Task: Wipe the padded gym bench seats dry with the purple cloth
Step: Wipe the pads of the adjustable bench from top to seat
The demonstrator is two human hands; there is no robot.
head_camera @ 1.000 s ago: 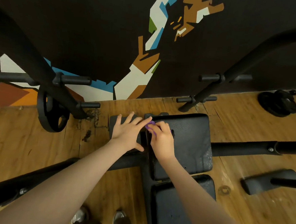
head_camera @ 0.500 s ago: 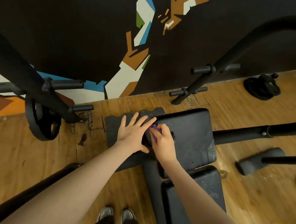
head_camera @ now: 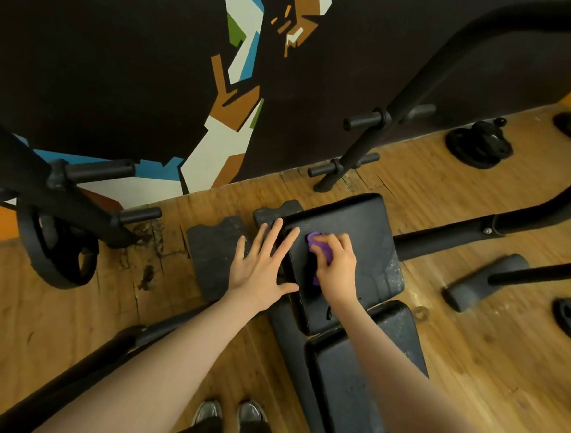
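Head view: right hand grips crumpled purple cloth on black padded bench; unwiped seat runs toward 3 o'clock; left hand flat, fingers spread.

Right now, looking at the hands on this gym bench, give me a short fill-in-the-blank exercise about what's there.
1. The right hand presses a cloth whose colour is ____.
2. The left hand lies flat with its fingers ____.
3. The cloth rests on the far seat pad, which is coloured ____.
4. The floor under the bench is made of ____.

Missing words: purple; spread; black; wood
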